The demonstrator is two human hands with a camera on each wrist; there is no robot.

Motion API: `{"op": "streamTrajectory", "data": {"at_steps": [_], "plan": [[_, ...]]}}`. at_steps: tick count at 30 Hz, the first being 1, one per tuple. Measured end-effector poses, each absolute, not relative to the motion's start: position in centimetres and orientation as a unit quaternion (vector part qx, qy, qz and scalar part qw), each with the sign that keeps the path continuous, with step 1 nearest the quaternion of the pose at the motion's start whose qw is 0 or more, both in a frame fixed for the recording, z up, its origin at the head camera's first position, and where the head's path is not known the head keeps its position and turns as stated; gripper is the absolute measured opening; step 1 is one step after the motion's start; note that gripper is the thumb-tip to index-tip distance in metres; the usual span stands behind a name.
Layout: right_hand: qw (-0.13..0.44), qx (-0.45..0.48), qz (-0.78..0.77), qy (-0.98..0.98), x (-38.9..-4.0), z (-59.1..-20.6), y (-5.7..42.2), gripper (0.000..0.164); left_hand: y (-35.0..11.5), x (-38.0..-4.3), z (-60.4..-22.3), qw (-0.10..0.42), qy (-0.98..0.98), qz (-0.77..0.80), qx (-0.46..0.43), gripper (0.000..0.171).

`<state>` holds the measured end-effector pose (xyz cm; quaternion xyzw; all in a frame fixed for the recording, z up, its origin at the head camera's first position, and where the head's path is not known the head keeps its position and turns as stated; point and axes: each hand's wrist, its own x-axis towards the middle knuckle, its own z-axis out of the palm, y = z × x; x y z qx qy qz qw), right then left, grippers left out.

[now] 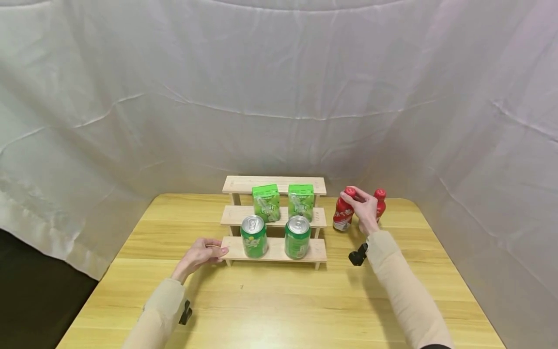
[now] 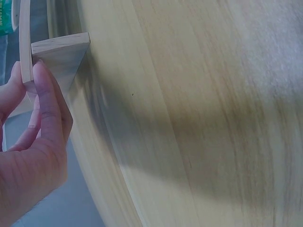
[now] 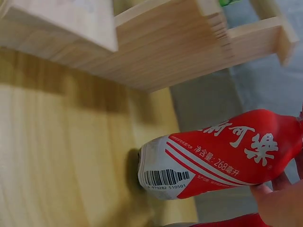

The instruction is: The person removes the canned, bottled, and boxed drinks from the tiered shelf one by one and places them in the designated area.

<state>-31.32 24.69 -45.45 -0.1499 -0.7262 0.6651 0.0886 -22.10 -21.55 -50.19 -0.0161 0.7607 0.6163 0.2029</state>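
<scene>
Beige sleeves [image 1: 405, 286] extend over the worktop [image 1: 279, 305], fingers closed at both ends.
Left hand [image 1: 199, 256] pinches the wooden shelf [image 1: 240, 185] by its bottom tier's left end, thumb against fingers; right hand [image 1: 367, 209] grips a red cola bottle [image 1: 342, 214] near its cap, toward the worktop's back right corner, beside a second red bottle [image 1: 381, 206].
</scene>
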Motion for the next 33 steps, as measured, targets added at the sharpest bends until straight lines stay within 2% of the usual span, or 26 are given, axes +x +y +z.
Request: {"op": "streamTrajectory", "data": {"at_steps": [33], "plan": [[0.068,-0.134,0.654,-0.742,-31.27,-45.89,25.14,0.058,-21.48,-22.04,-50.17,0.200,0.762,0.615,-0.027,0.052]]}}
